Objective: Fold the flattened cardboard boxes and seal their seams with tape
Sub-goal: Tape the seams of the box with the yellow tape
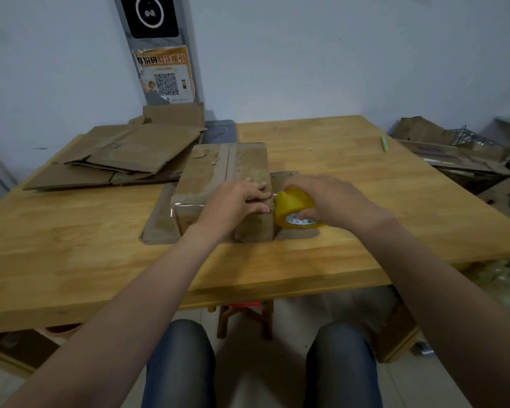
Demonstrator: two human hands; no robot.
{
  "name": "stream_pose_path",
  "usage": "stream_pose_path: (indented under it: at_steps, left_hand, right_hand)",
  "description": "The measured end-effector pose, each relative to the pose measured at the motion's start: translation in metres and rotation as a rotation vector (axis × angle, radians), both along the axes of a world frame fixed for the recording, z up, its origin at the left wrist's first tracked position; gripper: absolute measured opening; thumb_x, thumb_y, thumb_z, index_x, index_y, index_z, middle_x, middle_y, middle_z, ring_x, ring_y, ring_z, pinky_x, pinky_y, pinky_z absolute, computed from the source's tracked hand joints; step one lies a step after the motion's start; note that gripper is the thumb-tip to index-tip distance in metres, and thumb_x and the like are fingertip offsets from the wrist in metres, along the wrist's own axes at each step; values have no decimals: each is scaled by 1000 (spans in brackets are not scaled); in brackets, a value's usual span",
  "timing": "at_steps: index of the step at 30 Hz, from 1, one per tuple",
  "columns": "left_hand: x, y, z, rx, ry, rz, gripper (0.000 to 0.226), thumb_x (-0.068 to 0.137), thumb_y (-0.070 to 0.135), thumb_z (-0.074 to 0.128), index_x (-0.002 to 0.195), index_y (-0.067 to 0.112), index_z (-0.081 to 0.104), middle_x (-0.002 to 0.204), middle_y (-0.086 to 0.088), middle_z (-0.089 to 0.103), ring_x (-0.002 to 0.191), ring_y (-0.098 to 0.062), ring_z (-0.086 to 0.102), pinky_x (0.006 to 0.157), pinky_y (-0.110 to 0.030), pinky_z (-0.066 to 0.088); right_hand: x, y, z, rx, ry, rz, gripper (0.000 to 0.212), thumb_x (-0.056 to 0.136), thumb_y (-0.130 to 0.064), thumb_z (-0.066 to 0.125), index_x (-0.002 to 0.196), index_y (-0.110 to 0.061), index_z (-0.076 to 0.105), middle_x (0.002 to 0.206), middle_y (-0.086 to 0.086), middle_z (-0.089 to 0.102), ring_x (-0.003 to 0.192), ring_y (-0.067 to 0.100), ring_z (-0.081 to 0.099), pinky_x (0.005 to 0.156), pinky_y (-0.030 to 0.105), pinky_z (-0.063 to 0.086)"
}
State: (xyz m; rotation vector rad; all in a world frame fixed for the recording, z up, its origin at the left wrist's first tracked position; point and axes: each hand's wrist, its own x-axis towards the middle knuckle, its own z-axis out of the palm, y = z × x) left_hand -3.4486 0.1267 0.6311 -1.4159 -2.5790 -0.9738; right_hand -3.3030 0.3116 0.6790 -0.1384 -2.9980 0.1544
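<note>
A folded brown cardboard box (215,175) stands in the middle of the wooden table (351,184), its lower flaps spread flat on both sides. Clear tape runs across the box's near top edge. My left hand (239,201) presses flat on the box's near right corner, over the tape. My right hand (327,198) grips a yellow tape roll (293,209) just right of the box, fingers curled into its core. A short strip of tape stretches from the roll to the box corner.
A pile of flattened cardboard boxes (124,160) lies on the table's back left. A green pen (384,142) rests at the back right. More cardboard (442,148) is heaped beyond the right edge. A stool (245,316) stands under the table by my knees.
</note>
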Motion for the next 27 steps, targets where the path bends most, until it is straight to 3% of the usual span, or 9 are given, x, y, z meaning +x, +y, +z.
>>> stream_pose_path:
  at_steps: [3,6,11,14,17,19,23,27]
  left_hand:
    - [-8,-9,11,-67,10,2,51,82,31,83,130,25,69,147,5,57,143,-14,44,121,-34,28]
    - [-17,-25,20,-105,16,4,56,79,33,85,132,25,68,148,9,56,143,-11,44,123,-37,28]
    - [-35,-56,31,-136,25,138,68,68,47,87,129,24,70,145,11,59,140,-12,47,118,-35,28]
    - [-39,-66,30,-138,28,225,75,64,58,85,130,24,70,142,12,62,137,-12,51,117,-41,37]
    - [-38,-65,27,-138,42,217,70,71,53,85,132,21,68,143,11,60,138,-12,50,118,-41,35]
    - [-41,-70,26,-126,35,199,66,73,50,84,131,22,69,142,12,60,139,-11,49,120,-43,33]
    - [-53,-103,18,-39,-33,146,59,75,31,87,130,18,69,141,7,61,141,-9,46,123,-32,27]
    - [-67,-138,17,-23,-108,35,50,82,18,80,129,25,65,130,25,60,133,11,42,121,-20,28]
  right_hand:
    - [-2,-6,0,122,-49,10,71,95,-29,71,147,-57,31,148,-10,45,128,23,45,76,35,39]
    - [-3,-15,4,241,-143,16,77,102,-25,60,151,-64,14,153,0,35,125,28,46,73,36,42]
    - [-8,-21,6,294,-198,11,83,104,-6,51,147,-68,18,159,6,29,127,35,46,77,43,54]
    - [-11,-28,9,317,-218,-11,88,100,3,46,150,-64,20,161,9,27,132,37,45,75,39,49]
    - [-15,-37,10,318,-233,-40,88,100,2,42,153,-61,13,159,11,29,130,37,45,69,38,43]
    - [-18,-40,8,302,-252,-53,90,100,3,41,153,-62,10,160,11,27,134,40,41,74,40,45]
    - [-20,-45,10,294,-273,-83,95,98,7,40,152,-64,8,161,11,27,134,41,41,81,43,42]
    - [-21,-51,12,287,-300,-120,91,99,5,39,152,-64,11,159,10,29,134,41,40,88,47,42]
